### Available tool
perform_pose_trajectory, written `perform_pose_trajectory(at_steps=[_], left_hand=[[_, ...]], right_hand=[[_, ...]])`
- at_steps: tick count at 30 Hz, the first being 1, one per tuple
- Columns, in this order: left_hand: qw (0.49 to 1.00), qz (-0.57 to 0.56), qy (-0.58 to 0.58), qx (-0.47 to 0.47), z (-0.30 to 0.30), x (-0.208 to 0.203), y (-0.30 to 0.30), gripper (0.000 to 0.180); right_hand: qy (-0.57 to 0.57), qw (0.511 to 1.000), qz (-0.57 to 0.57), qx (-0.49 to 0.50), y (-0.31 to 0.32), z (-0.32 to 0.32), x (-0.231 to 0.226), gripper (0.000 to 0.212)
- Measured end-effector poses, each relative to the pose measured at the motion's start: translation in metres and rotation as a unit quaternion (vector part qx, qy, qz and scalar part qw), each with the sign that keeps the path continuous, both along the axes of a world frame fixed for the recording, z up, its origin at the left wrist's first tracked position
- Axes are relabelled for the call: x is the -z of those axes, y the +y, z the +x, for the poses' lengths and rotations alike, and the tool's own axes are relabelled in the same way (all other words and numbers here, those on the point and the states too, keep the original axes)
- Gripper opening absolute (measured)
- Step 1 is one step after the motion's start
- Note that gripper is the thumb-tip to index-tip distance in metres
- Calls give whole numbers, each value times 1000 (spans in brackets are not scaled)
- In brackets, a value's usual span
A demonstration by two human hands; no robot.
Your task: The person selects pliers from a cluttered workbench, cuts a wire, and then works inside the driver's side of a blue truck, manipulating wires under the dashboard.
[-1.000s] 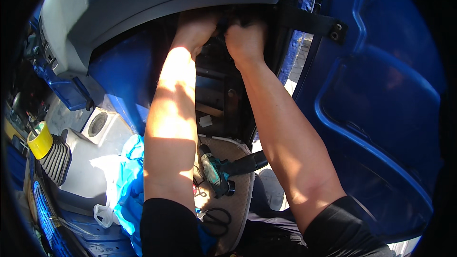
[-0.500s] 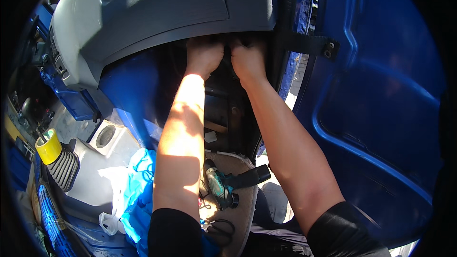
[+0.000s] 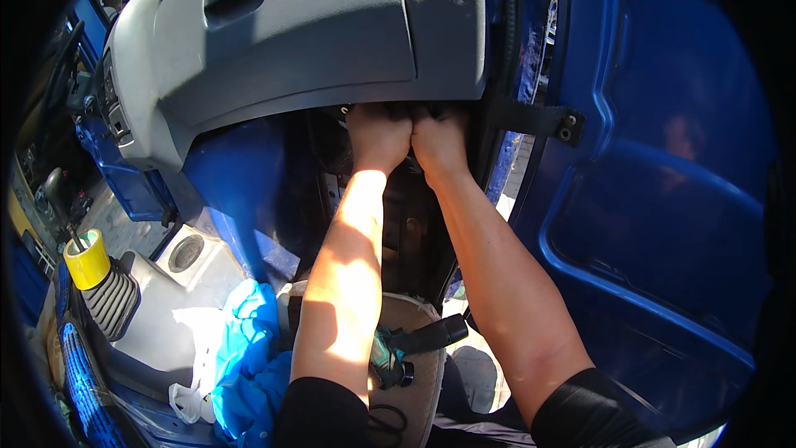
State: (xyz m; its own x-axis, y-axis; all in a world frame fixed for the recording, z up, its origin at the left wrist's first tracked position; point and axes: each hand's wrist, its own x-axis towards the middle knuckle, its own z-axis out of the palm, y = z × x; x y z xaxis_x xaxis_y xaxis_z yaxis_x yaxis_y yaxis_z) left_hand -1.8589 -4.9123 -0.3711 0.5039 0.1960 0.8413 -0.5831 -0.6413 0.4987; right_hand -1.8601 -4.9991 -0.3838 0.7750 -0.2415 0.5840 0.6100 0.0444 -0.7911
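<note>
Both of my hands reach up under the lower edge of the grey dashboard [image 3: 332, 50], on the passenger side of a vehicle cab. My left hand [image 3: 378, 138] is closed like a fist, its fingertips lost in the shadow below the glove box. Right beside it, with the knuckles touching or nearly so, my right hand [image 3: 439, 139] is curled shut too. Whatever the fingers grip is too dark to make out. Behind the wrists lies the dark footwell with a bare blue metal panel [image 3: 236, 170] to the left.
A teal and black cordless drill [image 3: 385, 361] lies on the beige seat mat [image 3: 423, 382] below my forearms. Blue cloth or plastic [image 3: 251, 348] and a white bag [image 3: 195, 365] sit left. A yellow roll [image 3: 85, 259] rings the gear lever. The open blue door [image 3: 655, 224] stands right.
The view has tilted, so the dashboard sits lower and shows more of its handle. My hands have drawn closer together, and my left forearm covers more of the drill.
</note>
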Motion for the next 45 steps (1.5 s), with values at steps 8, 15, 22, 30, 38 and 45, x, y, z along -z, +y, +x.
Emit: perform_pose_trajectory(at_steps=[8,15,22,30,38,45], left_hand=[[999,-21,-20,-20,-3,1,-5,19],[998,-65,-16,21,-1,3,-5,21],[942,-237,79,222,-3,7,2,27],[889,-310,141,307,0,6,15,29],[931,-262,122,222,-11,-3,-5,34],[894,-298,159,295,-11,-5,-1,37]], right_hand=[[4,999,32,16,1,1,0,30],[34,999,29,20,3,0,1,34],[246,945,172,-127,9,-2,0,36],[206,942,233,-126,16,0,3,32],[81,980,160,-82,17,-8,11,38],[121,959,200,-160,2,-5,9,37]])
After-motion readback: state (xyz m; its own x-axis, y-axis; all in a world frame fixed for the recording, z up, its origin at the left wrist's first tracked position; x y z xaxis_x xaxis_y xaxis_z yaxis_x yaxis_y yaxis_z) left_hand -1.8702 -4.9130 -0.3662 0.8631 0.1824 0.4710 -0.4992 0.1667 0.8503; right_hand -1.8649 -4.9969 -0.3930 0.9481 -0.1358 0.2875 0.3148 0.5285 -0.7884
